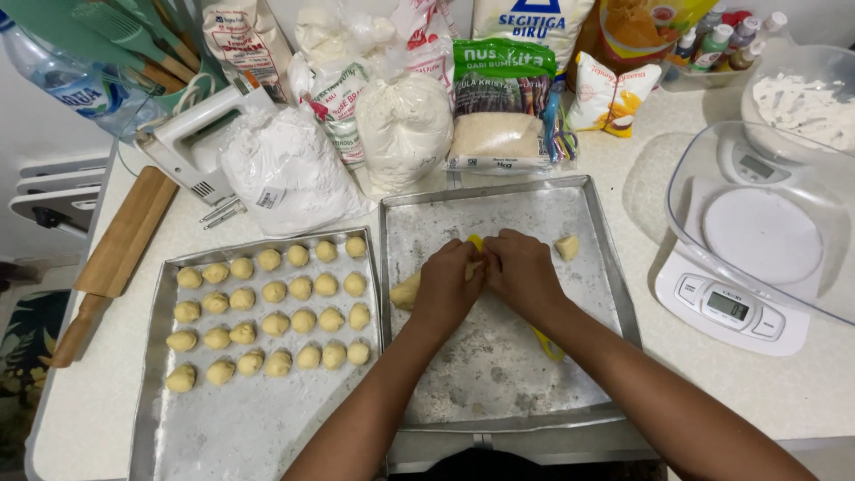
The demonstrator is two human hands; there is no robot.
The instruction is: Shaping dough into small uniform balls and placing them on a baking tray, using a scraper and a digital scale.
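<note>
Near the centre of the frame both hands meet over a floured metal tray. The left hand is curled, its fingers pressed on a pale yellow lump of dough that pokes out from under it toward the left and rests on the tray's floor. The right hand is bent with its fingertips touching the left hand's fingers; a bit of yellow shows just above the place where they meet, but what the right hand grips is hidden under the fingers, so I cannot tell. A thin yellow tool peeks out from under the right forearm, lower on the same tray. A small separate piece of dough lies just right of the right hand, apart from it.

To the left, a second tray holds rows of small dough balls filling its upper half. Upper centre, bags of flour and sugar stand behind the trays, with a white hand mixer and a wooden rolling pin at the upper left. A white kitchen scale with a clear bowl sits at the right.
</note>
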